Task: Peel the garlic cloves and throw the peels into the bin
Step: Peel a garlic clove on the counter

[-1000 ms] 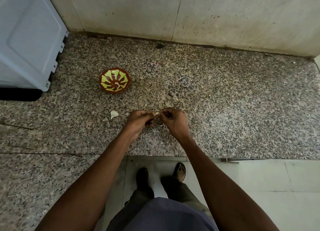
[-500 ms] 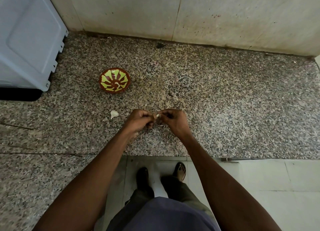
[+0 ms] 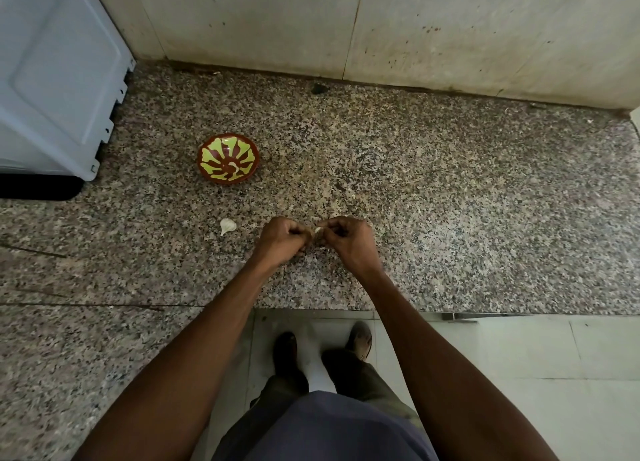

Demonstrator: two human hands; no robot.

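A garlic clove (image 3: 316, 230) sits pinched between the two hands at the centre of the view, just above the speckled granite surface (image 3: 450, 201). Only a small pale tip of it shows in the gap where the hands meet. The left hand (image 3: 282, 240) has its fingers (image 3: 294, 232) curled in, grasping the clove from the 9 o'clock side. The right hand (image 3: 349, 240) meets it from 3 o'clock, its fingers (image 3: 332, 230) also curled and nipping at the clove; whether they hold the clove itself or a bit of its skin cannot be told. The knuckles of both hands face up and both forearms run down toward 6 o'clock.

A second garlic clove (image 3: 227, 225), whole and white, lies on the surface just beside the left hand at its 9 o'clock, apart from it. Further off at about 11 o'clock from the hands stands a small red-brown bowl (image 3: 221, 155) painted with yellow-green petals, with one pale piece (image 3: 234, 169) lying inside it. A white appliance (image 3: 52, 79) fills the 10 o'clock corner. A stained tiled wall (image 3: 415, 27) runs along 12 o'clock. At 6 o'clock the person's feet (image 3: 360, 337) stand on a pale tiled floor (image 3: 519, 349).
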